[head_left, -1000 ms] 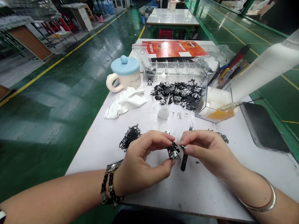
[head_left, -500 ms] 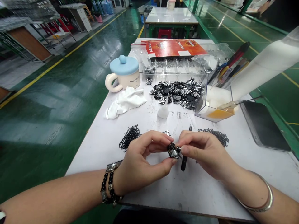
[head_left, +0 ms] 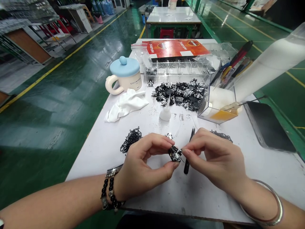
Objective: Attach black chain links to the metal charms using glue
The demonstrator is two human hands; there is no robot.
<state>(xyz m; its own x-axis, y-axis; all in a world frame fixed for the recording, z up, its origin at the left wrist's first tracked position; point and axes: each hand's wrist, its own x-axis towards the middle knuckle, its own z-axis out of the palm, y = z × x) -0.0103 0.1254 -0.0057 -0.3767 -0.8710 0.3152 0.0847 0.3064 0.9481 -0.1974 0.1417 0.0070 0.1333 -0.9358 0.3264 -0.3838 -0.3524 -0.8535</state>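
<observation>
My left hand (head_left: 145, 159) pinches a small black-and-silver metal part (head_left: 174, 154) between thumb and fingers, above the table. Thumb and forefinger of my right hand (head_left: 214, 159) are pressed together at the part's right edge; what they grip there is too small to make out. Black tweezers (head_left: 187, 165) lie on the table just under the right fingertips, tips pointing away. Left of the hands is a pile of small black bent hooks (head_left: 131, 140). A similar dark pile (head_left: 221, 136) shows partly behind my right hand. A small silvery piece (head_left: 169, 135) lies behind the held part.
A white squeeze bottle (head_left: 165, 114) stands before a heap of black-and-silver parts (head_left: 181, 92). Further left are a white cloth (head_left: 127, 105) and a lidded mug (head_left: 130, 81). A clear tool holder (head_left: 221, 108) and a phone (head_left: 269, 127) lie right. Behind sits a clear compartment tray (head_left: 176, 76).
My right hand has turned and shifted slightly right, its fingers now more closely pinched at the part's edge. The part stays in my left hand. The whole view has shifted a little.
</observation>
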